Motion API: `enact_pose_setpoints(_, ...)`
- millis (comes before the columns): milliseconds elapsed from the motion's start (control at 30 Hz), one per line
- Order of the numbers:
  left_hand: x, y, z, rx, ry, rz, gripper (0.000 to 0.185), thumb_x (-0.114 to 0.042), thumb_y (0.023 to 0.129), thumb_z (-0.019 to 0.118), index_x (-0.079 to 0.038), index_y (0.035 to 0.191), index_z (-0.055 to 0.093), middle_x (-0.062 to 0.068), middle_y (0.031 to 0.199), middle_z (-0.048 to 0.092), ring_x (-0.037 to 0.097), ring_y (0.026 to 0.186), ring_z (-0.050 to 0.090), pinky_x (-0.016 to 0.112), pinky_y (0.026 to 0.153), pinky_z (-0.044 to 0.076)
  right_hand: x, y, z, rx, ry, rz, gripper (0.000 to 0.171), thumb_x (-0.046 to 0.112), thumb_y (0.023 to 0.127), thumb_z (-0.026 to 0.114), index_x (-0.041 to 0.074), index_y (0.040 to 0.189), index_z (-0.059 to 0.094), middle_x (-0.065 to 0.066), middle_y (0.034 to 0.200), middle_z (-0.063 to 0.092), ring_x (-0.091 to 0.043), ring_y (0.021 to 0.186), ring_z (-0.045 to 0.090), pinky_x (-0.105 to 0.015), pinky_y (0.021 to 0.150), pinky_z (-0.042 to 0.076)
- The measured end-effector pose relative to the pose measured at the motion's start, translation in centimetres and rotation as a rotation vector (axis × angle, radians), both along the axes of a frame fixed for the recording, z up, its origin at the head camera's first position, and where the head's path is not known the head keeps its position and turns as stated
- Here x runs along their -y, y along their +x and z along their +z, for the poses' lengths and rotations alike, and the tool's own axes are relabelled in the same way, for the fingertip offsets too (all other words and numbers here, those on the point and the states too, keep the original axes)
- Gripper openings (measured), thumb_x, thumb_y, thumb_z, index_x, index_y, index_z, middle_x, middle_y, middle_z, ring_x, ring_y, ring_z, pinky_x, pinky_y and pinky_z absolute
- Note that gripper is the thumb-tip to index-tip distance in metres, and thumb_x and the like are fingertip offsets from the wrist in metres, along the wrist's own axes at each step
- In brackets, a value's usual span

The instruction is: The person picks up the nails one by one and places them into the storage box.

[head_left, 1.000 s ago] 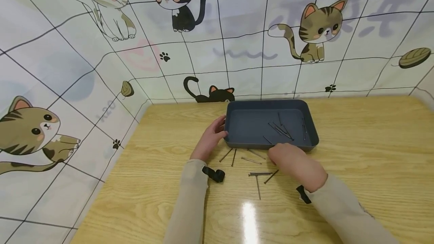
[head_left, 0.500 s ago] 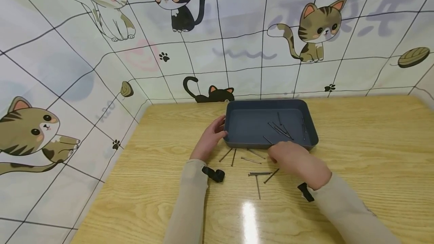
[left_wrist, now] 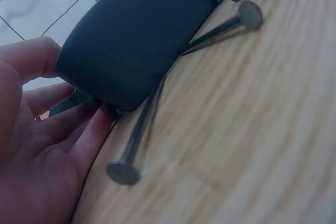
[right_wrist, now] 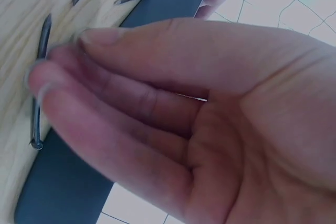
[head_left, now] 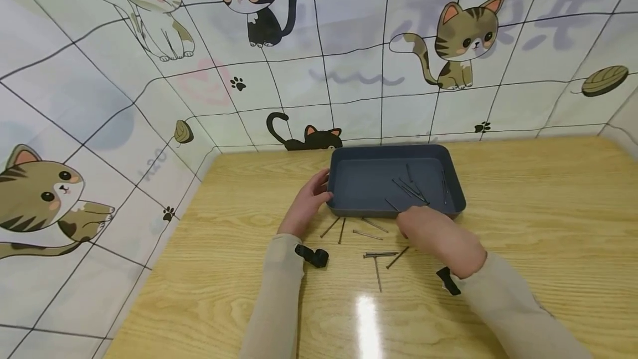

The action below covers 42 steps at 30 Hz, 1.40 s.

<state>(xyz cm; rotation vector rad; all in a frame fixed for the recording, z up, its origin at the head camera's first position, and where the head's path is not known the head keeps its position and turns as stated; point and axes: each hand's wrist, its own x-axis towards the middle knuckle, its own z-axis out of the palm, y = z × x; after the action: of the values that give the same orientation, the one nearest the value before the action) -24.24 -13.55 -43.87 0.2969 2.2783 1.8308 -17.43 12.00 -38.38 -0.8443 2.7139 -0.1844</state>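
Observation:
A dark blue-grey tray (head_left: 359, 181) stands on the wooden table. My left hand (head_left: 306, 206) rests against its left end; in the left wrist view one digit meets the rim and other fingertips touch low near the corner. By the tray's front wall is my right hand (head_left: 438, 237), seen palm-on in the right wrist view. Its fingers are loosely bent, with thumb and index tips close together. A nail (right_wrist: 35, 121) lies right at its fingertips, partly covered by them. Several nails (head_left: 411, 188) lie inside the tray, mostly toward the right.
Loose nails are scattered before the tray, among them a nail (head_left: 368, 234), a slanted nail (head_left: 397, 257) and a nail (head_left: 377, 275) pointing toward me. Behind the table (head_left: 209, 292) rises a wall covering (head_left: 349, 93) with cartoon cats.
The view has shifted slightly. My right hand has moved a little to the right along the tray's front wall; my left hand stays at the tray's end.

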Motion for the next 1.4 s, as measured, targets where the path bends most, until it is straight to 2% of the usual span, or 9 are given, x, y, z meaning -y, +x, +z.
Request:
enact_pose_setpoints(200, 0.1, 0.2, 0.1, 0.005, -0.005, 0.001, 0.059, -0.005, 0.089, 0.048, -0.010, 0.142, 0.023, 0.011, 0.143, 0.028, 0.026, 0.127, 0.031, 0.039, 0.098, 0.032, 0.8, -0.1, -0.4, 0.051, -0.101, 0.043, 0.045, -0.011, 0.078, 0.049, 0.018, 0.054, 0.025, 0.004, 0.058, 0.010, -0.012, 0.054, 0.010, -0.027, 0.049, 0.014)
enact_pose_setpoints(300, 0.3, 0.3, 0.0, 0.003, 0.003, -0.007, 0.059, -0.004, 0.089, 0.048, -0.010, 0.142, 0.022, 0.012, 0.143, 0.027, 0.026, 0.127, 0.031, 0.040, 0.099, 0.031, 1.0, -0.1, -0.5, 0.054, -0.139, 0.067, 0.041, -0.011, 0.076, 0.050, 0.019, 0.054, 0.034, 0.007, 0.056, 0.017, -0.010, 0.052, 0.015, -0.026, 0.048, 0.018)
enact_pose_setpoints(433, 0.3, 0.2, -0.2, -0.004, 0.007, -0.013, 0.059, -0.004, 0.089, 0.048, -0.009, 0.142, 0.022, 0.013, 0.143, 0.027, 0.027, 0.128, 0.030, 0.040, 0.099, 0.031, 0.7, 0.0, -0.4, 0.051, -0.165, 0.067, 0.042, -0.010, 0.077, 0.051, 0.020, 0.056, 0.030, 0.007, 0.058, 0.015, -0.010, 0.053, 0.014, -0.027, 0.050, 0.016)
enact_pose_setpoints(500, 0.2, 0.1, -0.3, -0.009, 0.010, -0.014, 0.059, -0.004, 0.089, 0.048, -0.009, 0.142, 0.022, 0.013, 0.143, 0.026, 0.028, 0.128, 0.030, 0.040, 0.099, 0.031, 0.5, 0.1, -0.2, 0.030, -0.145, 0.048, 0.045, -0.011, 0.079, 0.050, 0.020, 0.059, 0.023, 0.005, 0.061, 0.012, -0.012, 0.055, 0.012, -0.029, 0.051, 0.014)
enact_pose_setpoints(700, 0.2, 0.1, -0.2, -0.001, 0.013, -0.010, 0.059, -0.004, 0.089, 0.048, -0.011, 0.142, 0.023, 0.011, 0.143, 0.027, 0.026, 0.127, 0.031, 0.040, 0.099, 0.031, 0.3, 0.2, -0.2, -0.040, 0.003, 0.031, 0.033, -0.009, 0.081, 0.055, 0.015, 0.061, 0.043, 0.002, 0.065, 0.032, -0.014, 0.061, 0.029, -0.030, 0.054, 0.025)
enact_pose_setpoints(933, 0.4, -0.1, 0.0, -0.003, 0.004, 0.014, 0.059, -0.004, 0.089, 0.048, -0.012, 0.142, 0.024, 0.009, 0.143, 0.028, 0.023, 0.126, 0.032, 0.039, 0.099, 0.031, 1.0, 0.0, 0.0, -0.070, 0.066, 0.047, 0.030, -0.005, 0.081, 0.058, 0.014, 0.060, 0.048, 0.002, 0.062, 0.040, -0.014, 0.058, 0.034, -0.029, 0.053, 0.031)
enact_pose_setpoints(1133, 0.4, -0.1, 0.0, 0.001, 0.023, -0.001, 0.059, -0.003, 0.089, 0.048, -0.010, 0.142, 0.023, 0.010, 0.143, 0.027, 0.024, 0.127, 0.031, 0.040, 0.099, 0.031, 1.3, -0.1, -0.1, -0.051, 0.111, 0.023, 0.023, -0.003, 0.082, 0.056, 0.013, 0.067, 0.054, 0.001, 0.062, 0.044, -0.014, 0.059, 0.041, -0.029, 0.055, 0.037)
enact_pose_setpoints(1233, 0.3, -0.1, -0.1, 0.006, 0.026, -0.005, 0.059, -0.003, 0.089, 0.048, -0.011, 0.142, 0.024, 0.010, 0.143, 0.027, 0.024, 0.127, 0.031, 0.039, 0.099, 0.031, 1.4, 0.0, -0.2, -0.012, 0.124, 0.002, 0.019, -0.002, 0.083, 0.056, 0.013, 0.071, 0.055, 0.001, 0.063, 0.045, -0.015, 0.060, 0.041, -0.029, 0.057, 0.037)
enact_pose_setpoints(1400, 0.2, -0.1, -0.2, 0.013, 0.026, -0.008, 0.059, -0.003, 0.089, 0.048, -0.010, 0.142, 0.024, 0.010, 0.143, 0.027, 0.025, 0.128, 0.030, 0.039, 0.099, 0.031, 1.4, 0.2, -0.6, 0.026, 0.121, -0.013, 0.020, -0.001, 0.084, 0.055, 0.014, 0.070, 0.055, 0.001, 0.061, 0.045, -0.015, 0.058, 0.039, -0.030, 0.056, 0.036)
